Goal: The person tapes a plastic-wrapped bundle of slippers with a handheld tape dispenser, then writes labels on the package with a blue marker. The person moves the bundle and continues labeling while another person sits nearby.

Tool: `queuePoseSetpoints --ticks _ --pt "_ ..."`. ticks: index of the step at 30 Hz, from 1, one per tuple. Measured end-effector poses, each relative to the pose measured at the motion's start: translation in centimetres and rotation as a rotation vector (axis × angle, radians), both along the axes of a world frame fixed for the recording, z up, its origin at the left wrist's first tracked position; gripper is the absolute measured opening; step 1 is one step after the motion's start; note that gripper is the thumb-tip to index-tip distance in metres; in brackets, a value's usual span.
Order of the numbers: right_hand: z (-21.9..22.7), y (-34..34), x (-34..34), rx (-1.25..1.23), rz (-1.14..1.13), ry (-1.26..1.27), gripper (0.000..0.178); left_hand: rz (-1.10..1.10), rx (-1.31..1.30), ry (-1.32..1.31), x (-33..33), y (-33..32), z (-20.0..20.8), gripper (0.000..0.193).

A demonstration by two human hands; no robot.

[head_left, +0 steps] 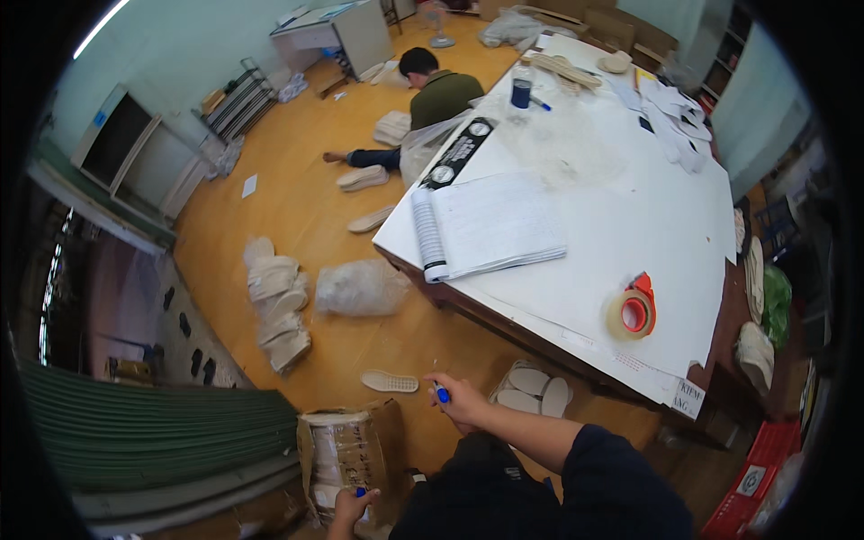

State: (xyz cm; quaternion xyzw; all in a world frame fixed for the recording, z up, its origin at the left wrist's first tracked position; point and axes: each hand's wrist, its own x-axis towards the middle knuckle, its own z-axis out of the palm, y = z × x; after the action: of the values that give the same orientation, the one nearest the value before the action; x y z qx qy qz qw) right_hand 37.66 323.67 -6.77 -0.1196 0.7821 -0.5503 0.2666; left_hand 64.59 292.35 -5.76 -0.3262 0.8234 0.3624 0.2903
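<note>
The fingers of the right hand (461,402) are closed around a blue marker (442,392), a smooth, slim stick; its long axis runs roughly away from the body, though the grip hides too much to tell which end leads. The fingers of the left hand (351,507) pinch a small blue piece (361,492) – perhaps the marker's cap. The two hands are well apart, the left lower and nearer the picture's bottom edge.

Between them in height, the cardboard carton (385,441) lies to the left of and below the marker, its longer side running away from the person. The left hand is the nearer one, just at the carton's near end; whether it touches cannot be told. The carton is brown and creased, with a glossy, pale face and dark handwriting.

Just beyond the right hand, to its left, a pale, textured shoe sole (390,382) lies crosswise on the smooth tan floor (337,360); to its right sit smooth, rounded white soles (534,392). Farther out are a crinkled, clear plastic bundle (362,288) and a lumpy stack of cream soles (277,310). The white worktop (661,225) rises ahead and to the right – bearing a red tape dispenser (635,313) and a curled paper pad (504,220).
</note>
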Motion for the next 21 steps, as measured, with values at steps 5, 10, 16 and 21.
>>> queuePoseSetpoints --ticks 5,10,16,21 --pt "-4.0 -0.4 -0.4 -0.13 0.071 -0.167 0.032 0.025 -0.136 -0.162 4.7 1.9 1.1 0.066" --pt "-9.2 3.6 -1.0 0.106 0.027 -0.331 0.03 0.424 -0.194 0.041 9.5 1.8 3.6 0.057" --pt "-9.5 8.7 -3.8 0.635 0.249 -0.201 0.038 0.682 -0.083 -0.056 17.4 6.1 3.5 0.061" --pt "-7.1 1.5 -5.8 0.53 0.238 -0.106 0.038 0.838 0.01 -0.121 26.0 12.9 0.0 0.058"
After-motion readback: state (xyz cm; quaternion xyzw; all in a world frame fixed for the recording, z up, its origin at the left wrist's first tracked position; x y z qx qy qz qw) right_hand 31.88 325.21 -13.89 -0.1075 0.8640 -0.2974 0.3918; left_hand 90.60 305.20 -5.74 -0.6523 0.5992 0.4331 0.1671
